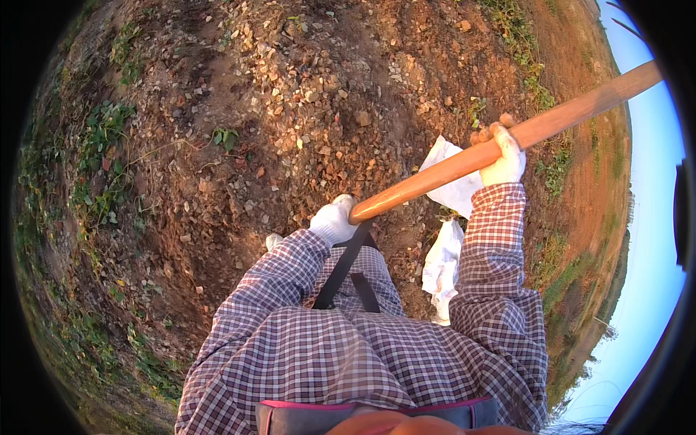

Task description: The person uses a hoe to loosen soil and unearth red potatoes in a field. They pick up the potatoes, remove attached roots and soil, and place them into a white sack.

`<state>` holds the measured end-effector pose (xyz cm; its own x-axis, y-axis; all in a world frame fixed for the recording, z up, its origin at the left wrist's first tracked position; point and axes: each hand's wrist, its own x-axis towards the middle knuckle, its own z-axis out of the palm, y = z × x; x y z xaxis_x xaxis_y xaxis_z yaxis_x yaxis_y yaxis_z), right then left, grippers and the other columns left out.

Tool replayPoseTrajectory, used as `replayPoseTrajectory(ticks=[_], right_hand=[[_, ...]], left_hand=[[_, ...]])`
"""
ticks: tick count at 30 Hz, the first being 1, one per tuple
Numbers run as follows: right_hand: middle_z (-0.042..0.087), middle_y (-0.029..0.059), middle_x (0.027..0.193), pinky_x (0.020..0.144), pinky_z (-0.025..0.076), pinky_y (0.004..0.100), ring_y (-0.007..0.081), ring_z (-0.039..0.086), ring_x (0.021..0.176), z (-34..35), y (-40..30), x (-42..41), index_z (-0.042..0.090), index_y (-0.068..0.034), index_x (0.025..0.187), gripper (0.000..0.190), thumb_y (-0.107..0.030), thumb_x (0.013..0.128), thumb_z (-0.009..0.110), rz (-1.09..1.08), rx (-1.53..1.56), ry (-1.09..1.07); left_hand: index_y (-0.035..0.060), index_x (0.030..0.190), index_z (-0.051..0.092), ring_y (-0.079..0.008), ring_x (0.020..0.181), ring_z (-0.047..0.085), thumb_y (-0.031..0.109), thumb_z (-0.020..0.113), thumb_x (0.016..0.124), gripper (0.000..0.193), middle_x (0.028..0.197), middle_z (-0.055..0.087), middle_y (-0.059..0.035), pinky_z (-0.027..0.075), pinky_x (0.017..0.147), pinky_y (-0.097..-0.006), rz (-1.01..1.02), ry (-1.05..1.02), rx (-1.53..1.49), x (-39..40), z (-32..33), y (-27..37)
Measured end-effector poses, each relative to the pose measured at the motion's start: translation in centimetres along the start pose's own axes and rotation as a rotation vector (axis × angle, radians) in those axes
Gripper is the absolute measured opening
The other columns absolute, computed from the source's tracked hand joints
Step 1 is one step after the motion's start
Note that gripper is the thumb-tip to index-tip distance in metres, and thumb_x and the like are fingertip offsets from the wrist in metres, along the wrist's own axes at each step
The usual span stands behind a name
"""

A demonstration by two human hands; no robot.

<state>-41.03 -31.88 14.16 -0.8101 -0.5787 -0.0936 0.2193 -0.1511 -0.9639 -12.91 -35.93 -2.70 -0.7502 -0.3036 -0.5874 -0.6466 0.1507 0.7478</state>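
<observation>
A long round wooden tool handle [435, 173] slants from below centre up to the right edge, where its far end leaves the view. My left hand [334, 219], in a white knit glove, is closed around the handle's lower butt end, just in front of my body. Further up, my right hand [504, 157] grips the same shaft; that glove has soil-brown fingertips. Behind the handle, near my right forearm, lies a white sheet or sack [454, 190] on the ground. Which tool head the handle carries cannot be seen.
Stony, broken brown soil [304, 119] spreads before me. Green vines [100, 136] grow along the left, and more foliage [524, 49] runs along the upper right. A second crumpled white piece [443, 261] lies beside my right sleeve. Dark straps [345, 266] hang before my legs.
</observation>
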Motion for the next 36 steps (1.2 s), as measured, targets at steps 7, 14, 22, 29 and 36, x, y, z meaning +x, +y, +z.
replayPoseTrajectory(ticks=[7,14,22,29,36], right_hand=[[0.06,0.0018,0.081,0.071,0.054,0.0379,0.0166,0.06,0.069,-1.3,10.2,4.9,0.063,-0.011,0.112,0.025,-0.006,0.087,0.066,0.045,0.05,0.001],[0.06,0.0105,0.088,0.066,0.056,0.0428,0.0237,0.061,0.068,2.4,42.1,-22.5,0.053,-0.007,0.118,0.033,-0.007,0.088,0.067,1.399,-0.222,0.238],[0.059,0.0104,0.082,0.061,0.053,0.0451,0.0264,0.059,0.068,1.7,35.2,-18.6,0.057,-0.005,0.101,0.014,-0.008,0.092,0.066,1.364,-0.022,0.193],[0.059,0.0109,0.083,0.07,0.052,0.0465,0.0279,0.059,0.073,-0.2,31.5,-14.4,0.057,-0.004,0.096,0.011,-0.009,0.092,0.066,1.25,0.452,0.052],[0.063,0.0179,0.098,0.072,0.05,0.0523,0.0332,0.06,0.081,-3.4,43.8,-17.2,0.059,-0.003,0.115,0.028,-0.026,0.1,0.055,1.493,0.257,0.094]], left_hand=[[0.0145,0.122,0.062,-0.0318,0.098,0.069,0.033,0.067,0.08,0.046,0.103,0.071,-0.0153,0.055,0.088,-0.0406,-0.205,0.044,-0.021,2.8,1.3,-4.7],[0.0045,0.125,0.058,-0.0275,0.094,0.066,0.026,0.074,0.081,0.052,0.102,0.068,-0.0155,0.053,0.083,-0.0381,-1.079,-0.36,-0.126,-22.7,10.6,-23.2],[-0.0032,0.125,0.055,-0.0268,0.091,0.065,0.048,0.075,0.079,0.071,0.102,0.067,-0.0161,0.053,0.081,-0.0379,-0.949,-0.43,-0.113,-23.3,4.7,-10.4],[-0.0005,0.114,0.057,-0.0252,0.08,0.065,0.044,0.075,0.073,0.064,0.093,0.067,-0.0151,0.052,0.072,-0.0394,-0.829,-0.372,-0.307,-21.4,-2.9,2.0],[0.002,0.123,0.053,-0.0347,0.097,0.07,0.038,0.07,0.081,0.058,0.104,0.069,-0.02,0.056,0.084,-0.0461,-1.139,-0.247,0.213,-21.8,5.8,-3.9]])
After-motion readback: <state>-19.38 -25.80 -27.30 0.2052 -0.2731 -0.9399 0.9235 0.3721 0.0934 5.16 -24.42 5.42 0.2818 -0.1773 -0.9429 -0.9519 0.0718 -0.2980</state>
